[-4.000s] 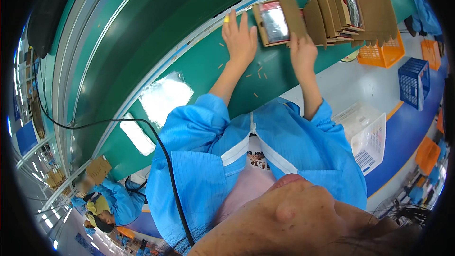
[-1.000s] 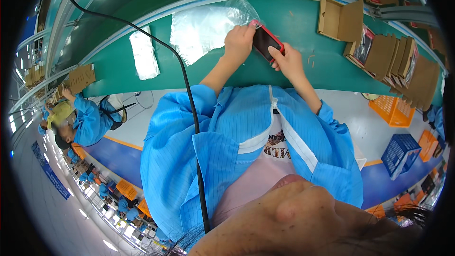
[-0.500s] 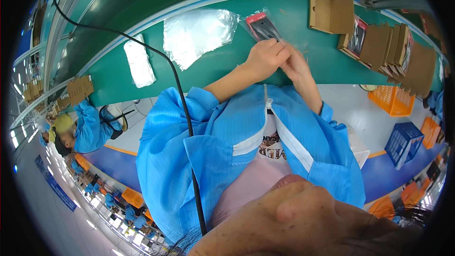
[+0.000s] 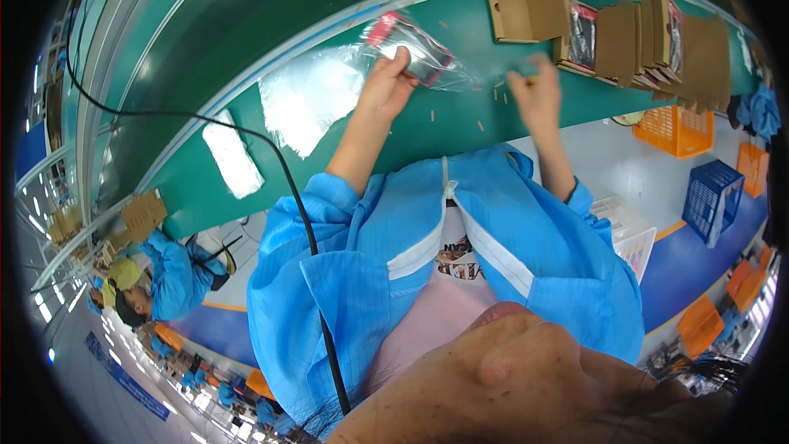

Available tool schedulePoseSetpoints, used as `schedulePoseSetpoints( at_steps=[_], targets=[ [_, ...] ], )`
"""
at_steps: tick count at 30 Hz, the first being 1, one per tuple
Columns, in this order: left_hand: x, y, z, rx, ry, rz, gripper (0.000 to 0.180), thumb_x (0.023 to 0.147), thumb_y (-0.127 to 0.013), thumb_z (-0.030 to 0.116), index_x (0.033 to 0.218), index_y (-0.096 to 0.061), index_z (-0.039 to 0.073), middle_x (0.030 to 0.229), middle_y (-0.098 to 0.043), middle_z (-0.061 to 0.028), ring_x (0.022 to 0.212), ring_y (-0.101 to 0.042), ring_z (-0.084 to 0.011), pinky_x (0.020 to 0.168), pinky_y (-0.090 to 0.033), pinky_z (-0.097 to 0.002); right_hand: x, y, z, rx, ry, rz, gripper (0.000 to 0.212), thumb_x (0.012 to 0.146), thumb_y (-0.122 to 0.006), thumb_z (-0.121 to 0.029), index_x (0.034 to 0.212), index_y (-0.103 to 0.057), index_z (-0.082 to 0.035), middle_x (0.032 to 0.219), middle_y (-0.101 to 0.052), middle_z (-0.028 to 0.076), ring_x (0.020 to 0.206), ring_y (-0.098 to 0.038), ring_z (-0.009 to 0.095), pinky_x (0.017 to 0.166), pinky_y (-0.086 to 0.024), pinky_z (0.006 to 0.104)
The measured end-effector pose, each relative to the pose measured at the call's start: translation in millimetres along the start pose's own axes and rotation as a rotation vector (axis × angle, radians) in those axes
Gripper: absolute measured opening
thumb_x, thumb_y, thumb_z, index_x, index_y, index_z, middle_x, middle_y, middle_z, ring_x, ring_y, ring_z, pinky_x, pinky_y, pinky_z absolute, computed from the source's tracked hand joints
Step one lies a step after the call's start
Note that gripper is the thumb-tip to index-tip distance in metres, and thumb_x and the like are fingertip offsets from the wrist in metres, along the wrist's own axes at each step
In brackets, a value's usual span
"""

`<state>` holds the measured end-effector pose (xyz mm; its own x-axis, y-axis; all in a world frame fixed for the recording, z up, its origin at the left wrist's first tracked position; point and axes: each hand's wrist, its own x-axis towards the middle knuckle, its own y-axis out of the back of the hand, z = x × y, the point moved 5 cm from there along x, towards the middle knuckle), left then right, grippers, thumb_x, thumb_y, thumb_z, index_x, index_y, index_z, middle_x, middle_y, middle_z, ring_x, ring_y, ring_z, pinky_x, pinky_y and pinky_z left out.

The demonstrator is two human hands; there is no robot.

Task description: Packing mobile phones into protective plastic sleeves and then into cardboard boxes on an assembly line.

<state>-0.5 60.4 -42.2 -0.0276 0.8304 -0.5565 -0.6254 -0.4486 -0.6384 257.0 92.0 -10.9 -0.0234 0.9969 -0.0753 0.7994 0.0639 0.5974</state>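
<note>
My left hand (image 4: 389, 89) grips a clear plastic bag (image 4: 460, 80) by its near side, thumb on top. Inside the bag is a flat dark rectangular item (image 4: 415, 48) with red ends, tilted over the green table. To the right, apart from the bag, my right hand (image 4: 538, 99) is held above the table with its fingers curled and somewhat blurred. A small yellowish bit shows at those fingers; its kind cannot be made out. Several short thin tan strips (image 4: 481, 126) lie scattered on the table between my hands.
A stack of clear bags (image 4: 308, 99) and a folded white plastic bundle (image 4: 233, 156) lie at left. An open cardboard box (image 4: 514, 12) stands at the far right beside a row of brown boxes (image 4: 620, 41). A black cable (image 4: 246, 127) hangs across the left side.
My hands have parted. The left has carried the bagged item leftward, while the right has let go of it and moved right, toward the boxes. The tan strips are now more exposed.
</note>
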Motion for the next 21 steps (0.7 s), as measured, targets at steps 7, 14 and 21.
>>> schedulePoseSetpoints(
  at_steps=[7,14,21],
  targets=[
    [22,-67,46,0.654,-0.764,0.091,0.015,0.087,-0.063,0.016,0.093,-0.061,0.003,0.094,-0.062,-0.0029,0.08,-0.055,-0.0092,0.066,-0.045,-0.0254,73,49,17,0.236,-0.141,0.199,0.036,0.088,-0.063,-0.027,0.108,-0.059,0.003,0.081,-0.067,0.012,0.056,-0.062,0.011,0.051,-0.048,0.0241],
    [29,-84,-20,1.286,-0.823,0.007,0.026,0.075,-0.065,0.008,0.1,-0.062,0.003,0.098,-0.061,-0.017,0.095,-0.055,-0.0352,0.084,-0.045,-0.0406,26,-27,-28,0.033,0.161,0.269,0.017,0.091,-0.054,-0.015,0.091,-0.062,0.0,0.072,-0.061,0.014,0.069,-0.062,0.032,0.06,-0.049,0.0387],
    [35,-79,-6,1.934,-0.716,0.336,0.051,0.071,-0.074,0.028,0.108,-0.052,0.0,0.108,-0.054,-0.0197,0.105,-0.046,-0.0381,0.084,-0.04,-0.0431,23,-24,-41,-0.138,0.301,0.351,0.019,0.091,-0.055,-0.017,0.09,-0.06,0.001,0.069,-0.061,0.016,0.061,-0.062,0.032,0.055,-0.048,0.04]
  ],
)
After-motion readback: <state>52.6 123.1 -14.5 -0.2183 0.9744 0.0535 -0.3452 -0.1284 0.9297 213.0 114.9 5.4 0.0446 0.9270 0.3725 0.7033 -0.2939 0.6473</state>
